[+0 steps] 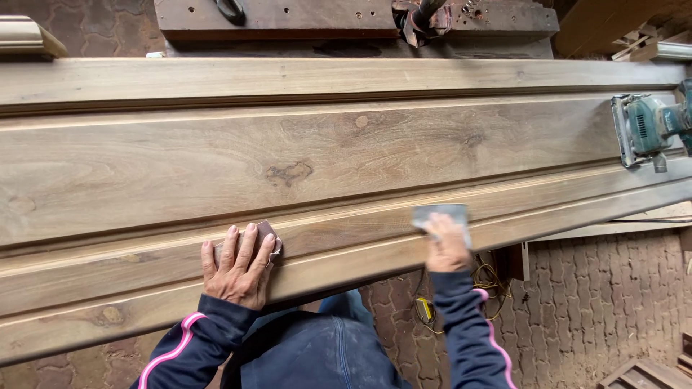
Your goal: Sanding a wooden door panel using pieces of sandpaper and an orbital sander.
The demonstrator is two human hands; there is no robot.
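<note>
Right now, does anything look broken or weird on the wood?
Nothing looks broken. The plank has dark knots, normal for wood. The left hand and right hand each press sandpaper on its moulded edge. A sander rests at the far right.

Long moulded wooden plank (324,166), teal power sander (645,128) resting on it

Grey-brown grained wooden moulding (288,166) with a dark knot, teal sander (649,128), navy sleeves (468,331) bore pink stripes, reddish-brown patterned paving (591,302), grey sandpaper (440,214).
</note>
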